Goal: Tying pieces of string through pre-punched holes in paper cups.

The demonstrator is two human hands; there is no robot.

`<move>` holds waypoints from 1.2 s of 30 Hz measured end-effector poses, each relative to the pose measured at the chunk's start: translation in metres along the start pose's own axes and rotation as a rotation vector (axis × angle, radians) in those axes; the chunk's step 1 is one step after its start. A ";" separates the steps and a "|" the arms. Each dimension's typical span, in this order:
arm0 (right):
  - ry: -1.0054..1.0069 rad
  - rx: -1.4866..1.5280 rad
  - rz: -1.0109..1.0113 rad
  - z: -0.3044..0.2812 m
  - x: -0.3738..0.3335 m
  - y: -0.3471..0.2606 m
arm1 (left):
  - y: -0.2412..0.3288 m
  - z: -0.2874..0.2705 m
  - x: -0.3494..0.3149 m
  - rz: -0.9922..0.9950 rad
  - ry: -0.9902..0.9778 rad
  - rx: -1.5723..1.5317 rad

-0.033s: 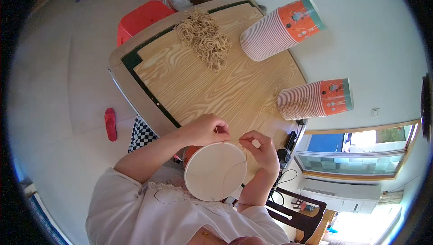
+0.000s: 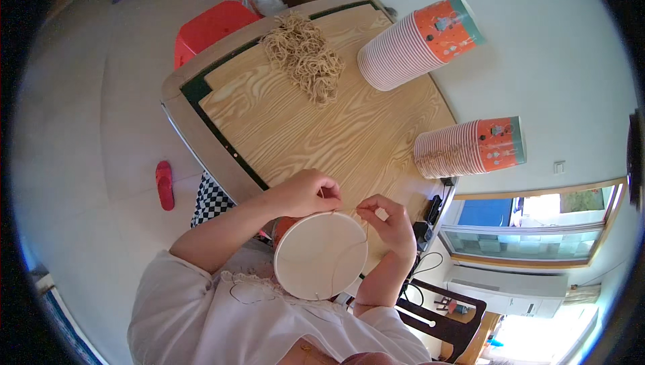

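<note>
A paper bucket point(image 2: 306, 257) with a white inside and an orange outer wall rests against my lap, its mouth turned up toward me. A thin tan string point(image 2: 346, 249) curves across the mouth from the near rim to the right side. At the far rim, my left hand point(image 2: 310, 192) is closed in a pinch at the string. Just right of it, my right hand point(image 2: 390, 222) pinches string between thumb and forefinger beside the rim. The exact spot between the fingertips is too small to make out.
A heap of tan string loops point(image 2: 306, 59) lies on the wood-grain table point(image 2: 289, 136). Two stacks of nested paper buckets, a far one point(image 2: 396, 56) and a nearer one point(image 2: 449, 148), lie along the wall side. Black devices and cables point(image 2: 426, 227) sit at the right edge. A red stool point(image 2: 215, 29) stands beyond.
</note>
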State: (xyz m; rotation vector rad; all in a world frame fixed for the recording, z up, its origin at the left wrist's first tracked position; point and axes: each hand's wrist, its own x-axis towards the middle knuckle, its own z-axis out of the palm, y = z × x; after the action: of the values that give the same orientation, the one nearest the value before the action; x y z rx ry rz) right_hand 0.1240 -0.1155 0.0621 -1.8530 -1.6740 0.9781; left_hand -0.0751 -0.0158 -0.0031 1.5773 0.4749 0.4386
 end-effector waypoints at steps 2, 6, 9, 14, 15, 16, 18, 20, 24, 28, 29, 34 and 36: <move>-0.002 0.021 0.016 -0.001 -0.001 0.002 | -0.004 0.000 -0.001 -0.003 0.013 -0.021; 0.002 0.019 0.016 -0.001 0.000 0.003 | -0.005 -0.001 -0.001 -0.017 0.072 -0.064; -0.003 -0.010 -0.010 -0.003 0.000 -0.001 | 0.000 -0.004 -0.007 -0.008 0.115 -0.026; -0.119 -0.051 -0.055 -0.008 0.001 0.006 | 0.007 -0.010 -0.026 -0.027 0.135 0.014; -0.118 -0.049 -0.057 -0.008 0.001 0.006 | 0.009 -0.010 -0.028 -0.010 0.162 0.012; -0.136 -0.034 -0.044 -0.008 0.000 0.006 | 0.011 -0.009 -0.030 0.008 0.188 0.010; -0.152 -0.018 -0.031 -0.007 -0.001 0.007 | 0.017 -0.008 -0.027 0.013 0.197 0.010; -0.157 -0.039 -0.041 -0.007 0.000 0.009 | 0.017 -0.005 -0.023 0.018 0.212 0.011; -0.158 -0.034 -0.036 -0.006 -0.002 0.008 | 0.011 0.001 -0.014 0.029 0.122 0.078; -0.161 -0.009 -0.021 -0.008 -0.007 0.013 | 0.015 0.001 -0.024 0.125 0.097 0.200; -0.165 -0.011 -0.028 -0.009 -0.007 0.013 | 0.016 -0.001 -0.031 0.122 0.088 0.203; -0.234 -0.010 -0.064 -0.006 -0.001 0.012 | 0.017 -0.007 -0.069 -0.147 0.040 0.779; -0.248 -0.008 -0.074 -0.006 0.002 0.014 | 0.030 -0.014 -0.073 -0.186 0.103 0.771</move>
State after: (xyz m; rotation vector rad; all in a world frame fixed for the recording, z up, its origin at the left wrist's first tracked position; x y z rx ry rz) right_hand 0.1379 -0.1153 0.0555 -1.7173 -1.8763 1.2120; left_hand -0.1423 -0.0455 0.0285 2.2257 0.9367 0.1938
